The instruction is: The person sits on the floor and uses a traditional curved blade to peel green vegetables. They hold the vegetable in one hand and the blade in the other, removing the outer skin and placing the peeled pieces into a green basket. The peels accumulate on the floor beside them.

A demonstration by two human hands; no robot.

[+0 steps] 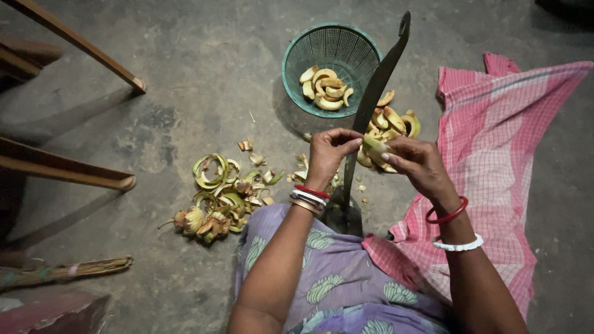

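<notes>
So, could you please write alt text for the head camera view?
Two hands, left hand and right hand, press a yellow-green fruit piece against an upright curved floor blade. Beyond sit a green mesh basket of slices and a peel pile.

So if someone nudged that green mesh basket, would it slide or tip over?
The green mesh basket looks like thin plastic, so probably light and easy to slide on the concrete floor. Its wide round mouth suggests it would hardly tip. The few curved slices inside add little weight.
</notes>
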